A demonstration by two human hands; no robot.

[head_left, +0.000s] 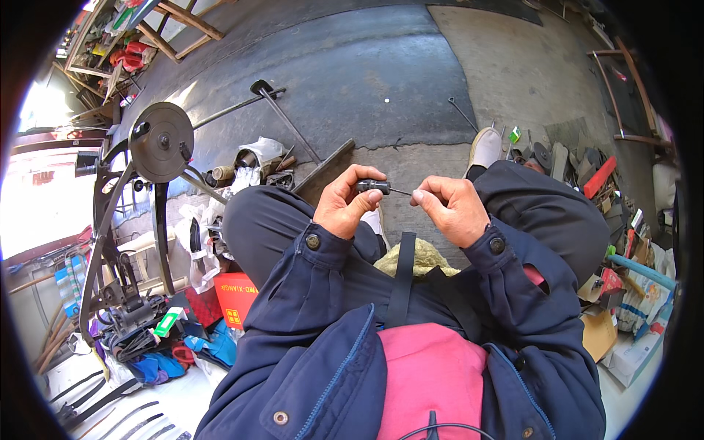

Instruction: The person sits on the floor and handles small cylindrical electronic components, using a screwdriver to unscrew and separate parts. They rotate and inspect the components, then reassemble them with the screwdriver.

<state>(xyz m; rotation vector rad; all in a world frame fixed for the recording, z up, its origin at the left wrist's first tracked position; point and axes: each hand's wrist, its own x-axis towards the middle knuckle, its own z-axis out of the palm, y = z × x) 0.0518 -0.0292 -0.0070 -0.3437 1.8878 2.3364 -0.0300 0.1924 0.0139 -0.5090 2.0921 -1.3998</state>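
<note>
Left hand curls round the black tool; right hand pinches its thin tip.

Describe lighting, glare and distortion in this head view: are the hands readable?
Head view: hard daylight, sharp shadows on the concrete floor; far left edge blown out white; fisheye bends edges near the dark rim; left hand and right hand sharp and well lit at centre, holding a small black tool between them.

Sunlit concrete floor, cluttered workshop edges
</note>
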